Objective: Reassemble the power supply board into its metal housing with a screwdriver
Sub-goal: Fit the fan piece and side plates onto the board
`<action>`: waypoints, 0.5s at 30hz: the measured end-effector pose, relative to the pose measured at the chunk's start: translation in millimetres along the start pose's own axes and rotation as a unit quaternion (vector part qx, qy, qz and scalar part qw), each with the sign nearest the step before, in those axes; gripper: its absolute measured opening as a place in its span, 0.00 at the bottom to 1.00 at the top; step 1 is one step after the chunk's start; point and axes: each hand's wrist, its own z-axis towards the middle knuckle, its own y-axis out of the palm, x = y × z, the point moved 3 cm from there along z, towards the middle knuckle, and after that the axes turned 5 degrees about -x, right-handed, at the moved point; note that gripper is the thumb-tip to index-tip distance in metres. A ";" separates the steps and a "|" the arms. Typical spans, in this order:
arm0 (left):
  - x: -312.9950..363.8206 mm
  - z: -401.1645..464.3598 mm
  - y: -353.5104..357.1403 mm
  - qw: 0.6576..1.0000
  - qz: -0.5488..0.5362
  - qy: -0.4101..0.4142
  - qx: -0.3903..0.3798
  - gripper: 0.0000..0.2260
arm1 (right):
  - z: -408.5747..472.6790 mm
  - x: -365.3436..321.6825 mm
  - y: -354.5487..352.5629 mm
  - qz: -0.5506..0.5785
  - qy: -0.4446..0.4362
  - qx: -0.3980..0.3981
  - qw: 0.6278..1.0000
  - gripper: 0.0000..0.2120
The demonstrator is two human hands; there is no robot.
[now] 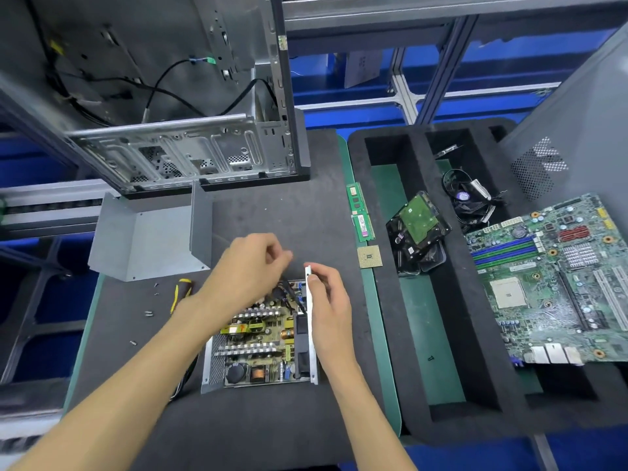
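Note:
The power supply board (258, 341) lies inside its open metal housing (212, 365) on the dark mat, near the front. My right hand (328, 300) grips the housing's upright right wall near its far corner. My left hand (253, 263) hovers over the board's far end with its fingers curled together; whether it pinches something small I cannot tell. The housing's grey cover (149, 239) lies to the far left. Several loose screws (148, 313) lie on the mat to the left. A yellow-handled tool (180, 292) lies beside my left forearm, partly hidden.
An open computer case (190, 144) stands at the back. Two RAM sticks (360, 212) and a CPU (369, 257) lie right of the mat. A black foam tray (418, 300) holds a hard drive (419, 220), a fan with cables (467, 198) and a motherboard (557, 283).

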 end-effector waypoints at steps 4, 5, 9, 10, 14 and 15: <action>0.2 -62.9 21.6 0.967 -0.152 -0.091 -0.181 0.17 | 1.9 5.9 -0.4 0.087 0.045 0.009 0.995 0.08; 1.9 -72.2 27.5 0.964 -0.157 -0.098 -0.188 0.18 | 3.0 8.0 0.1 0.119 0.071 0.009 0.990 0.08; 16.2 -83.3 39.6 0.989 -0.015 -0.064 -0.134 0.19 | 7.2 12.6 1.9 0.218 0.099 0.023 0.971 0.14; 19.5 -85.3 41.9 0.991 0.008 -0.064 -0.120 0.19 | 8.4 13.7 0.9 0.248 0.097 0.033 0.963 0.14; 24.8 -92.4 58.6 0.990 -0.002 -0.086 -0.114 0.16 | 7.0 20.0 -5.4 0.329 0.107 0.055 0.937 0.14; 25.2 -93.3 61.3 0.990 -0.004 -0.094 -0.109 0.16 | 5.7 21.2 -6.5 0.335 0.108 0.053 0.935 0.14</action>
